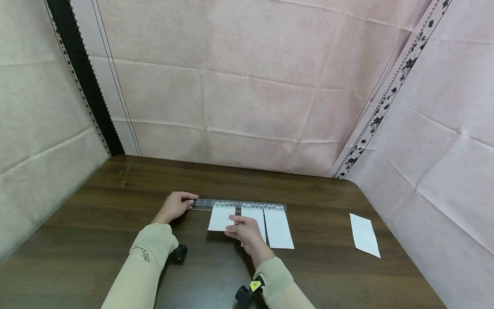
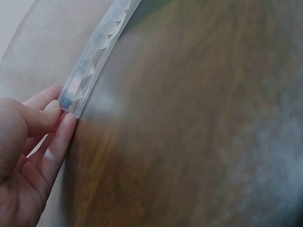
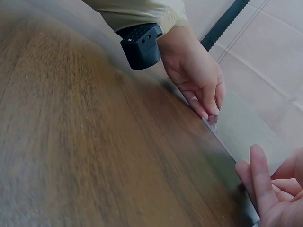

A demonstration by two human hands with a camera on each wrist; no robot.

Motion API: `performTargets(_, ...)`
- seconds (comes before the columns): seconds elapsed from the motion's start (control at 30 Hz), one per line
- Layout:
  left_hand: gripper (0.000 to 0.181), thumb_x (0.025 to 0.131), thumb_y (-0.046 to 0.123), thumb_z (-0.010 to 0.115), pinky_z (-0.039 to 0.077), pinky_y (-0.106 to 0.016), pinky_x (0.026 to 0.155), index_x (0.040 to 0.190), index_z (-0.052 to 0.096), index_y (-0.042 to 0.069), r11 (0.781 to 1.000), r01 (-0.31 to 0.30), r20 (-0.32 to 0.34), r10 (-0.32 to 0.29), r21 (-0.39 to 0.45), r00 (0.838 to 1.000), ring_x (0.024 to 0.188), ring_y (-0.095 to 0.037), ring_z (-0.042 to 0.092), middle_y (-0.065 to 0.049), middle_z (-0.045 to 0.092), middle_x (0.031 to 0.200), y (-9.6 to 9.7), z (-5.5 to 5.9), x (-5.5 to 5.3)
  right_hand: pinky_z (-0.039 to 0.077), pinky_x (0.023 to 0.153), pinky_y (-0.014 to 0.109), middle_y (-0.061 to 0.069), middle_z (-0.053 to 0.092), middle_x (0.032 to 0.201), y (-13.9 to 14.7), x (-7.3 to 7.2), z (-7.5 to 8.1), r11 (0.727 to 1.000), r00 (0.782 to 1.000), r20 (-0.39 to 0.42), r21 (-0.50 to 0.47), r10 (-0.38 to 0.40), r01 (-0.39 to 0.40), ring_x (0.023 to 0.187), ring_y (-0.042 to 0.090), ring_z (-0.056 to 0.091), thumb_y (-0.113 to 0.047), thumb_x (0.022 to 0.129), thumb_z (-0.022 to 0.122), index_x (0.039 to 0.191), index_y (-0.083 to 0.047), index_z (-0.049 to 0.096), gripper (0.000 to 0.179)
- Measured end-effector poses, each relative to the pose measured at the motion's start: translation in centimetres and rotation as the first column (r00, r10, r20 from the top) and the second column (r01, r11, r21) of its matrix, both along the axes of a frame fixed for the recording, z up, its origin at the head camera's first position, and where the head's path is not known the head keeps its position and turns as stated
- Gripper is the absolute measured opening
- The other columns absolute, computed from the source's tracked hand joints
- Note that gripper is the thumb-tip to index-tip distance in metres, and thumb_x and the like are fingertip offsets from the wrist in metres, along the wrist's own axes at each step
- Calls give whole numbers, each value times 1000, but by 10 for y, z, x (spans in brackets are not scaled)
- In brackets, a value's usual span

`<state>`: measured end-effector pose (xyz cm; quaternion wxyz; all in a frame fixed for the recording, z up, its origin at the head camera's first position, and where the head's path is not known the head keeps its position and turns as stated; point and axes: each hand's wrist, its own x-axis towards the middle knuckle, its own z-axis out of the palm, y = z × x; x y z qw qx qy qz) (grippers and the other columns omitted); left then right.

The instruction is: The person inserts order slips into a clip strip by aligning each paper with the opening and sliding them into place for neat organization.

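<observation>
A clear plastic strip (image 1: pixel 202 204) with a row of round, see-through beads inside lies across the table. My left hand (image 1: pixel 175 208) pinches its left end between thumb and fingers; the left wrist view shows this grip on the strip (image 2: pixel 87 68) close up. Three white paper slips have their top edges at the strip: a left slip (image 1: pixel 221 218), a middle slip (image 1: pixel 252 213) and a right slip (image 1: pixel 279 231). The left slip's lower right corner is between the thumb and fingers of my right hand (image 1: pixel 247 234), which partly covers the middle slip.
Apart from the others, a white paper slip (image 1: pixel 364 235) lies on the right side of the brown wooden table (image 1: pixel 104 244). Pale patterned cloth (image 1: pixel 251 98) hangs behind the table and along both sides.
</observation>
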<state>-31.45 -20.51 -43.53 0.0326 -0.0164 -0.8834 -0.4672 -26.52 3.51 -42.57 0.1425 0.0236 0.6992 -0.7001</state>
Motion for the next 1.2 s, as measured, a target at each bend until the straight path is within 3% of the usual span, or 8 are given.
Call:
performTargets(0.23,23,92,1,54,51,-29,73,111,68,2,1000,-5,4,5,-2,1000,83,-18,58,-19,60,116,0,0,-1,53,75,32,22,50,118,4,-1,0,1000,1000,-3,-13,2,-2,79,20,65,12,82,61,122,8,56,40)
performTargets(0.9,23,93,1,54,51,-29,71,111,67,2,1000,-7,5,7,2,1000,81,-18,58,-19,60,115,0,-1,-1,53,75,34,16,51,97,11,-2,1,1000,1000,2,-9,-9,9,76,19,64,13,82,59,122,10,55,40)
performTargets(1.2,23,92,1,55,51,-28,72,111,67,1,1000,-3,-6,3,1,1000,83,-19,58,-19,60,115,0,-1,-1,54,73,33,16,57,99,13,-4,-1,1000,999,-30,13,-11,12,78,16,62,8,82,64,119,10,57,37)
